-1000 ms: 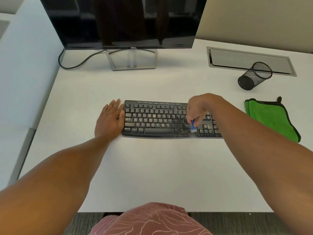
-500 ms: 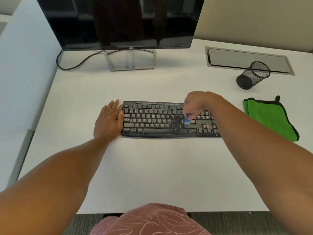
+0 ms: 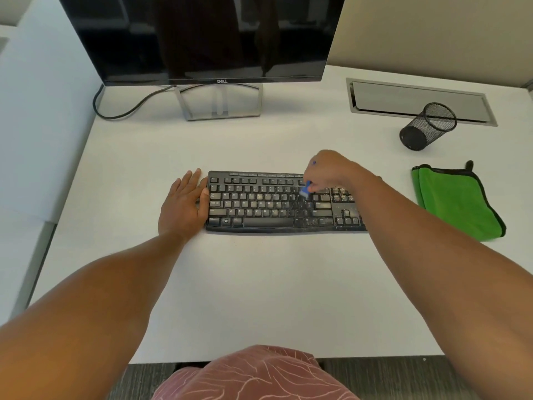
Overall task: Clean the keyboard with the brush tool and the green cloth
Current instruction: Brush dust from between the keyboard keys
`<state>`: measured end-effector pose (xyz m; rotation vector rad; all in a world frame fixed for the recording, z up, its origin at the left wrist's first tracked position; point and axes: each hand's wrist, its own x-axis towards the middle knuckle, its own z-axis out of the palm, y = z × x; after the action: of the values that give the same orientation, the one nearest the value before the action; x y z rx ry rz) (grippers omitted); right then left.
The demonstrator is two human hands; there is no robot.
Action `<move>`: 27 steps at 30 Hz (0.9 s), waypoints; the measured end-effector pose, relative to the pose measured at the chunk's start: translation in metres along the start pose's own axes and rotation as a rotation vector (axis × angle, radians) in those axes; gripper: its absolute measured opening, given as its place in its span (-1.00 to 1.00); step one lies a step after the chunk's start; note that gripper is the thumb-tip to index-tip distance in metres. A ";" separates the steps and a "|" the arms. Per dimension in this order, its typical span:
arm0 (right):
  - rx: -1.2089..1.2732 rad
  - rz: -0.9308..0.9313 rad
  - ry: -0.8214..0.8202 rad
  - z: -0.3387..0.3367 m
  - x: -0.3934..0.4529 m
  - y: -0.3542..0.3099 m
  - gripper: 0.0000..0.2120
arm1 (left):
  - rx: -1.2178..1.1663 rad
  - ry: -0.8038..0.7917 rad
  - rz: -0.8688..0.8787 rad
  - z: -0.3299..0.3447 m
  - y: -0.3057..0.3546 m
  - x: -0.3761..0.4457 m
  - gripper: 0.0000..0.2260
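A black keyboard (image 3: 259, 203) lies across the middle of the white desk (image 3: 230, 284), with pale crumbs on its right-hand keys. My right hand (image 3: 331, 171) grips a small blue brush tool (image 3: 305, 189), whose bristle end touches the upper key rows right of centre. My left hand (image 3: 184, 203) lies flat on the desk with straight fingers, its thumb against the keyboard's left edge. The folded green cloth (image 3: 455, 200) with black trim lies on the desk to the right of the keyboard, apart from both hands.
A dark Dell monitor (image 3: 199, 39) on a silver stand stands at the back, with a black cable (image 3: 115, 111) to its left. A black mesh pen cup (image 3: 427, 127) lies tipped over at the back right, by a metal cable hatch (image 3: 418, 99). A white partition (image 3: 37, 111) bounds the left side.
My right hand has carried the brush from the keyboard's front rows up and slightly left to the upper rows. My left hand has stayed at the left edge.
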<state>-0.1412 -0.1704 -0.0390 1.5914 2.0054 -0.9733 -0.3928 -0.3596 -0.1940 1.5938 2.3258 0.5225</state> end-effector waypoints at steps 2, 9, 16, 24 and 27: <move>0.155 0.024 0.038 0.002 0.005 0.000 -0.89 | 0.000 -0.001 0.000 0.000 0.000 0.000 -0.49; 0.046 0.062 -0.175 0.011 -0.008 0.004 -0.87 | -0.001 -0.001 0.000 -0.001 0.001 0.000 -0.49; 0.054 0.034 0.080 0.007 -0.006 0.000 -0.86 | -0.008 -0.004 -0.012 -0.001 0.002 0.000 -0.49; -0.273 -0.081 0.014 0.005 -0.010 -0.003 -0.77 | -0.002 -0.005 -0.009 -0.002 0.003 -0.001 -0.49; 0.006 0.078 -0.115 0.015 -0.013 -0.007 -0.84 | -0.008 -0.005 -0.011 -0.003 0.003 -0.001 -0.49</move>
<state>-0.1456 -0.1908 -0.0389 1.5680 1.8512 -1.0184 -0.3910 -0.3601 -0.1899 1.5765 2.3243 0.5236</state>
